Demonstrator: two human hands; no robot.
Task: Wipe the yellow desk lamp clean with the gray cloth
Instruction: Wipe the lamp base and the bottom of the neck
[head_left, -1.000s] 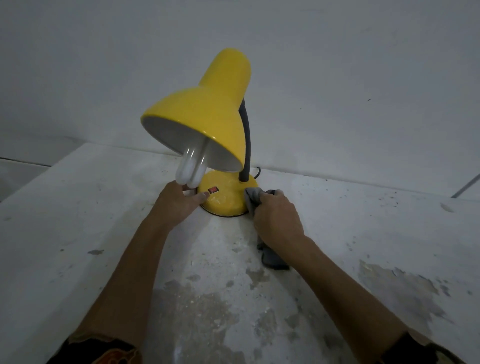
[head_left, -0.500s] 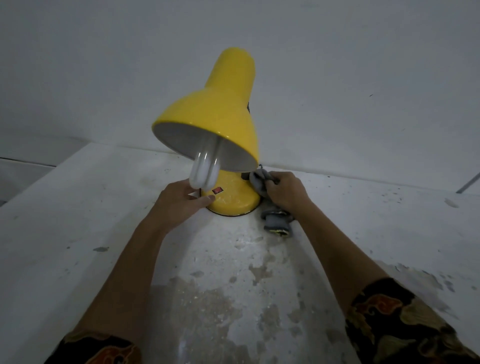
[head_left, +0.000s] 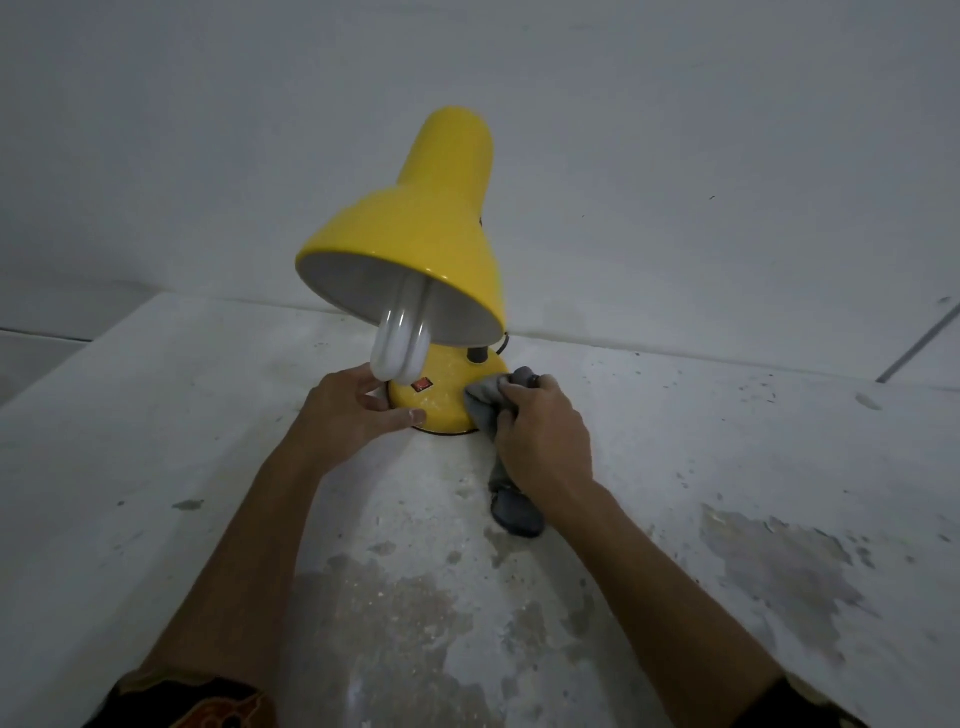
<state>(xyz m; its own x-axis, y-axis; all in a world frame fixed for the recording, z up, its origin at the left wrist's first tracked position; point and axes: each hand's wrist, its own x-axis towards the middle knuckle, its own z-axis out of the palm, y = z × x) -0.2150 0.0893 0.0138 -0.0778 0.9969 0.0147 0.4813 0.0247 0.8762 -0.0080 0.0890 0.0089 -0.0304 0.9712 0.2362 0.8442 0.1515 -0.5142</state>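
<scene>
The yellow desk lamp (head_left: 431, 260) stands upright on the white table, its shade tilted toward me with a white bulb (head_left: 400, 348) hanging out. Its round yellow base (head_left: 441, 400) carries a small red switch. My left hand (head_left: 353, 410) grips the left front of the base, thumb along its lower edge. My right hand (head_left: 545, 431) holds the gray cloth (head_left: 483, 400) bunched against the right side of the base. A loose tail of the cloth trails on the table below my wrist. The lamp's black neck is mostly hidden behind the shade.
The worn white table (head_left: 727, 467) has patches of bare gray where paint has flaked, in front and to the right. A plain white wall (head_left: 675, 156) rises right behind the lamp. The table's left edge (head_left: 78, 353) drops off at the far left.
My right hand with the cloth slid from the back right of the base round to its right front side. The left hand kept hold of the base. The view shifted slightly.
</scene>
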